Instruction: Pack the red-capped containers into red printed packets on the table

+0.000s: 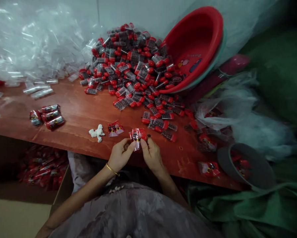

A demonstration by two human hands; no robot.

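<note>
Near the table's front edge, my left hand (121, 152) and my right hand (151, 154) pinch a small red printed plastic packet (138, 135) between thumbs and fingers. Its lower part is clear and shiny; what is inside I cannot make out. Just left of it a flat red printed packet (115, 128) lies on the table, and beside that a white lump of putty-like material (97, 133). Past my right hand, small clear tubes with red caps and dark contents (160, 124) spread from a big heap (128, 66). Farther left sit several wrapped red packets (51, 116).
Clear empty tubes (39, 91) and a large plastic pile (39, 39) fill the back left. A red basin (216, 33) leans at the back right. A grey bin (252, 168) stands at the right edge. Below left, a carton (61, 185) holds many red packets.
</note>
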